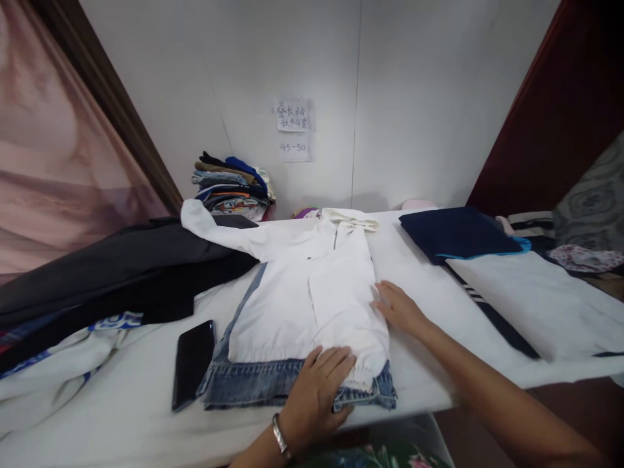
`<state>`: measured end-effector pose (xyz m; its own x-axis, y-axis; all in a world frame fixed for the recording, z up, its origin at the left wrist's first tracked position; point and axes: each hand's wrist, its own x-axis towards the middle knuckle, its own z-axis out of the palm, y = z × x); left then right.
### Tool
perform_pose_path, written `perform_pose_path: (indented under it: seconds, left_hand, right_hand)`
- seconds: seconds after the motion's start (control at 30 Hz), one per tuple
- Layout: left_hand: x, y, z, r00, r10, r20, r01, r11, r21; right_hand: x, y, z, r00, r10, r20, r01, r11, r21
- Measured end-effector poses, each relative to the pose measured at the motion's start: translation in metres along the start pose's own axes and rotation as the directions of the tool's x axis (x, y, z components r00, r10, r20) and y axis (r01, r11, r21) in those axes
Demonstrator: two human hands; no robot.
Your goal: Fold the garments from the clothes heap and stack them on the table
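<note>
A white long-sleeved jacket lies spread on top of folded blue jeans. One of its sleeves stretches out to the left over dark clothes; the other is folded down across the front, its cuff near the hem. My left hand, with a silver bracelet at the wrist, rests flat on the cuff and hem, fingers out and holding nothing. At the jacket's right edge, the fingertips of my right hand touch the cloth, fingers extended and slightly apart.
A black phone lies left of the jeans. Dark garments cover the table's left side. Folded clothes form a stack at the back. Navy and white folded clothes lie right. Handwritten papers hang on the wall.
</note>
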<state>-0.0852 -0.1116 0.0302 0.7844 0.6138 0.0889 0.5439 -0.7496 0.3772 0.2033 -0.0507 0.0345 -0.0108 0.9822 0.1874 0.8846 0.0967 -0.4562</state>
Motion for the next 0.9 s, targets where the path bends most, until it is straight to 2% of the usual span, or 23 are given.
perform_pose_path:
  seconds: [0.1, 0.17, 0.2, 0.27, 0.33, 0.43, 0.53, 0.63, 0.7, 0.77, 0.83, 0.9]
  left_hand:
    - [0.000, -0.004, 0.005, 0.999, -0.006, -0.037, 0.004, 0.998, -0.063]
    - [0.000, -0.005, 0.008, 0.998, -0.017, -0.052, 0.012, 0.995, -0.100]
    - [0.000, -0.005, 0.010, 0.998, -0.024, -0.056, 0.017, 0.993, -0.114]
    - [0.000, -0.004, 0.011, 0.997, -0.033, -0.064, 0.024, 0.990, -0.137]
    - [-0.002, -0.002, 0.011, 0.997, -0.036, -0.068, 0.025, 0.986, -0.163]
    - [-0.005, -0.001, 0.009, 0.997, -0.026, -0.068, 0.011, 0.979, -0.205]
    - [-0.008, -0.003, 0.004, 0.999, 0.011, -0.044, -0.022, 0.971, -0.239]
    - [-0.011, -0.008, -0.011, 0.997, 0.069, -0.019, -0.071, 0.962, -0.262]
    - [-0.011, -0.013, -0.028, 0.995, 0.083, -0.056, -0.094, 0.961, -0.260]
    - [-0.010, -0.022, -0.049, 0.992, 0.057, -0.109, -0.082, 0.966, -0.244]
    - [-0.004, -0.041, -0.071, 0.986, -0.042, -0.162, 0.003, 0.973, -0.229]
    - [0.005, -0.071, -0.093, 0.945, -0.232, -0.229, 0.176, 0.955, -0.238]
  right_hand:
    - [0.023, -0.019, -0.004, 0.977, -0.159, -0.142, 0.164, 0.986, 0.024]
    - [0.033, -0.037, 0.002, 0.961, -0.239, -0.142, 0.244, 0.969, 0.022]
    - [0.037, -0.045, 0.008, 0.965, -0.248, -0.088, 0.250, 0.968, 0.009]
    - [0.040, -0.056, 0.027, 0.973, -0.211, 0.098, 0.216, 0.975, -0.046]
    - [0.040, -0.059, 0.046, 0.953, -0.148, 0.265, 0.184, 0.976, -0.119]
    - [0.039, -0.056, 0.060, 0.936, -0.099, 0.337, 0.165, 0.971, -0.173]
    - [0.039, -0.058, 0.053, 0.930, -0.067, 0.361, 0.112, 0.988, -0.106]
    - [0.036, -0.071, 0.041, 0.943, -0.098, 0.319, 0.108, 0.994, -0.015]
    - [0.031, -0.082, 0.041, 0.942, -0.177, 0.284, 0.184, 0.983, 0.002]
    - [0.023, -0.089, 0.050, 0.917, -0.245, 0.314, 0.260, 0.966, -0.005]
    - [0.015, -0.092, 0.062, 0.888, -0.285, 0.362, 0.316, 0.948, -0.029]
    - [0.011, -0.090, 0.073, 0.877, -0.305, 0.371, 0.347, 0.936, -0.051]
